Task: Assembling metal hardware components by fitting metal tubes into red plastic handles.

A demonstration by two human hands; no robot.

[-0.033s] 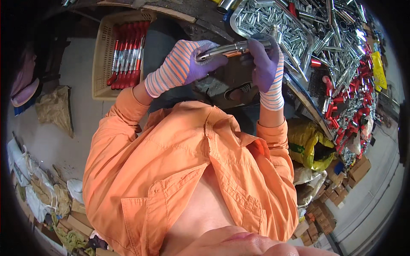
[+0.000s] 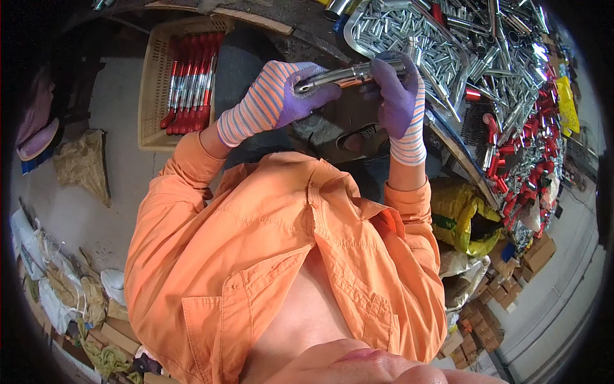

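Observation:
A shiny chromed metal tube [image 2: 348,76] with a collar near its middle is held level between my two hands, above my lap. My left hand [image 2: 289,96], in a striped glove with a purple palm, is closed round its left end, the thumb lying along the near side. On the other end, my right hand [image 2: 398,96] in a matching glove grips with thumb and fingers. Part of the tube's right end is hidden by that hand. At the left, a row of red-and-chrome handled tools [image 2: 192,86] lies in a cream plastic crate [image 2: 148,105].
To the right, a workbench bears a heap of small metal pins [image 2: 400,35], bent metal tubes and many red-and-silver parts [image 2: 511,160]. A yellow sack [image 2: 464,224] stands below its edge. Cardboard boxes [image 2: 538,253] are at the right; bags and wrapping [image 2: 57,288] lie at the lower left.

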